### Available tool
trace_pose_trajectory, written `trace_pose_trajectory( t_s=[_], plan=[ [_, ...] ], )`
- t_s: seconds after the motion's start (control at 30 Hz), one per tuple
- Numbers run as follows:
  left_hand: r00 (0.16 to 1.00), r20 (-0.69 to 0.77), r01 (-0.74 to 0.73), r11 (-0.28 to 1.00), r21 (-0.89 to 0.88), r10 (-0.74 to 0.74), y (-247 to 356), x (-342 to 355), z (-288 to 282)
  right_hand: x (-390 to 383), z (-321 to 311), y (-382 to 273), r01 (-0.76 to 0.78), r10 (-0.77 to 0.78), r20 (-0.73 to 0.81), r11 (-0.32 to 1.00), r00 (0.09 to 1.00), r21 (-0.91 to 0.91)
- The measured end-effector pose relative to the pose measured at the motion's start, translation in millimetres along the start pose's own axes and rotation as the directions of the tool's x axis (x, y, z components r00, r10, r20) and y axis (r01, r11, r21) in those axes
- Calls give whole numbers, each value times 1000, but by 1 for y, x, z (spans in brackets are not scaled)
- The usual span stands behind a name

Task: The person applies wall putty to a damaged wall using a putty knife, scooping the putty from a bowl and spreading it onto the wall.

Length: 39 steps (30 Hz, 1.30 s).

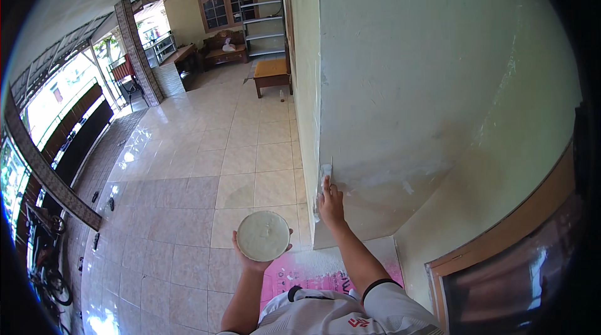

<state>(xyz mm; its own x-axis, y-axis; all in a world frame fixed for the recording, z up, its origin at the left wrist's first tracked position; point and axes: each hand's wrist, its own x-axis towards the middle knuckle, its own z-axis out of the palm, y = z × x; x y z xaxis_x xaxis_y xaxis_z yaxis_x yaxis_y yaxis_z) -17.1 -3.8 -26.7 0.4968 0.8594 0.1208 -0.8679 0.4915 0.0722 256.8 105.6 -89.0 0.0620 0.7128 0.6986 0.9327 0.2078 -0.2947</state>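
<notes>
My left hand (pixel 251 262) holds up a round, pale bowl (pixel 263 236) from below, its fingers wrapped around the sides. Whitish paste with a small lump near the middle shows in it. At the wall's outer corner, my right hand (pixel 331 205) is closed on a putty knife (pixel 327 171), with the index finger stretched along it toward the blade. The blade lies against the wall (pixel 388 85) right by the edge. White smears of paste run along that corner and low across the wall face; the knife's handle is mostly hidden in my hand.
A pink printed sheet (pixel 300 272) with white dust covers the floor at the wall's foot. A wood-framed window (pixel 501 279) is at the lower right. Far off are a cushioned bench (pixel 270 74), a metal shelf rack (pixel 261 19) and a pillar (pixel 138 50). A motorcycle (pixel 47 266) is at left.
</notes>
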Motion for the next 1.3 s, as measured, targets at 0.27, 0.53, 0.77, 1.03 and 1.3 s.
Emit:
trace_pose_trajectory(
  t_s=[0.27,0.53,0.77,1.03,1.3],
  plan=[
    [1000,15,-19,1000,-2,19,6,-9,1,2,-10,-16,-10,18,-46,986,999,169],
    [1000,-23,0,999,42,1,3,-5,0,-43,23,14,-16,12,60,997,998,69],
    [999,-53,-9,1000,-3,9,10,-9,0,12,-6,-14,31,-14,-97,984,995,173],
    [998,-48,29,997,-69,-32,3,-4,2,-50,12,14,-123,115,141,991,983,51],
    [998,-53,16,999,-31,-18,5,-6,5,6,-9,-1,-87,93,-45,987,995,135]
  ],
)
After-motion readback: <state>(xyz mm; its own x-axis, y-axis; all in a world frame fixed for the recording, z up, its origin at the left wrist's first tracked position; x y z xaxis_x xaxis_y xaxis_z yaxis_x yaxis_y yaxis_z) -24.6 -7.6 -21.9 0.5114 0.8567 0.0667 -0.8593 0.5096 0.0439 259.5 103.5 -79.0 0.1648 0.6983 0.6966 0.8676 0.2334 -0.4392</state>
